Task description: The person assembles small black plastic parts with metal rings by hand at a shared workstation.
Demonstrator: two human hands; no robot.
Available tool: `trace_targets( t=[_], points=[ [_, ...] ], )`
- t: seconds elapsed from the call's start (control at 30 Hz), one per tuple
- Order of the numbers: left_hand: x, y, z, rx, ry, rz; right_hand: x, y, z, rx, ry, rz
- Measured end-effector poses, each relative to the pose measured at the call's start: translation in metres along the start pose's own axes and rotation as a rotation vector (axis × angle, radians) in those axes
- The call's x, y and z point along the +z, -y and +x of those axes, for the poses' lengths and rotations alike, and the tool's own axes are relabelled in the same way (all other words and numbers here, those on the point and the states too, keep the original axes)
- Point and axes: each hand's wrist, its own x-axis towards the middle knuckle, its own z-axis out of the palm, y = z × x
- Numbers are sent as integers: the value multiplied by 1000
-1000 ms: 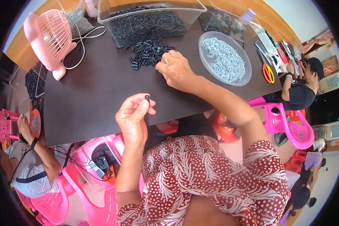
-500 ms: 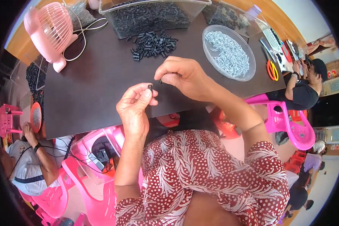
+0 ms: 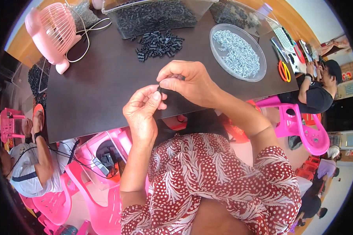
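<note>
Head | left fingers (image 3: 153,100) pinch black part (image 3: 159,89) | right fingers (image 3: 170,83) at its top, grip unclear

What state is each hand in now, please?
Left hand: closed, holding a small black piece.
Right hand: closed at that piece's top; what it grips cannot be told.

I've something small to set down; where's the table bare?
Bare: the dark-brown tabletop between the pink plastic fan and left hand, and a patch between the right hand and round clear tray. Crowded: the back, with a clear rectangular bin and heaped black plastic pieces.
</note>
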Motion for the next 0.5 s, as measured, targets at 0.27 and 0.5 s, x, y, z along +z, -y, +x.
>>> trace_targets(
  t=[0.27, 0.5],
  points=[
    [-4, -1, 0, -41, 26, 15, 2, -6, -1, -104, 0, -104],
    [-3, -7, 0, -143, 65, -52, 1, -8, 0, -295, -15, -244]
  ],
)
